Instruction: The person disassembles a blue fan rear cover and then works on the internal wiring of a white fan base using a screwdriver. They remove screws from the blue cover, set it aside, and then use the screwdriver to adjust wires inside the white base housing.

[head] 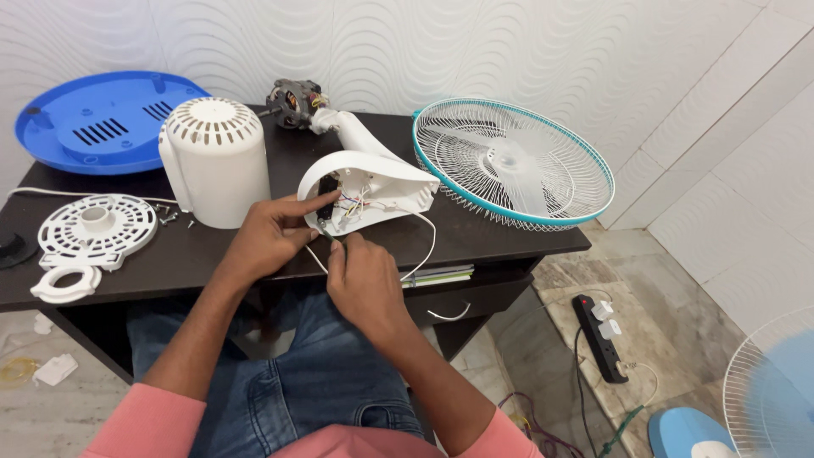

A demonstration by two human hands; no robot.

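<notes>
My left hand [270,233] steadies the open white fan housing [373,191] at the front edge of the dark bench [212,254], fingers curled against its rim. My right hand [365,280] is pinched narrow on a thin white wire [424,246] at the housing's opening, where small coloured wires show. A white motor cover [216,161] stands just left; a teal-rimmed fan guard [513,161] lies to the right.
</notes>
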